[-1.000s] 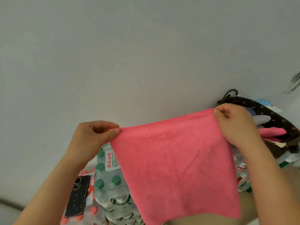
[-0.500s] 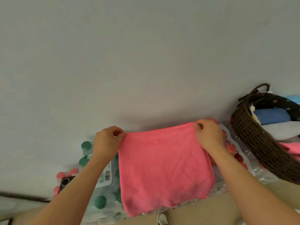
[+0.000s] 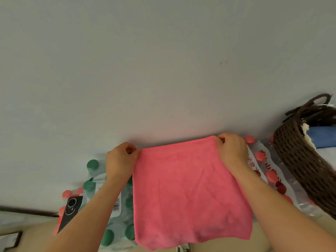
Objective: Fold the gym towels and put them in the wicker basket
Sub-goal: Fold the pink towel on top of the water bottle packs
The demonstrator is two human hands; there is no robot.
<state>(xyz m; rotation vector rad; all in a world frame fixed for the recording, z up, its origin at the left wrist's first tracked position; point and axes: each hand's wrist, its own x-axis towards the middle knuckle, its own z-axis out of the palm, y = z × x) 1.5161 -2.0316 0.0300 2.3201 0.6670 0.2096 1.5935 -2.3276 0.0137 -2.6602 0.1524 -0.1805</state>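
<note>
The pink towel hangs flat over packs of bottled water. The left hand and the right hand each pinch one top corner between curled fingers and thumb. A clean fold probably means keeping the top edge taut and bringing the corners together evenly, so the sides line up before it goes to the wicker basket nearby on the right.

One pink towel, one basket, one phone.
</note>
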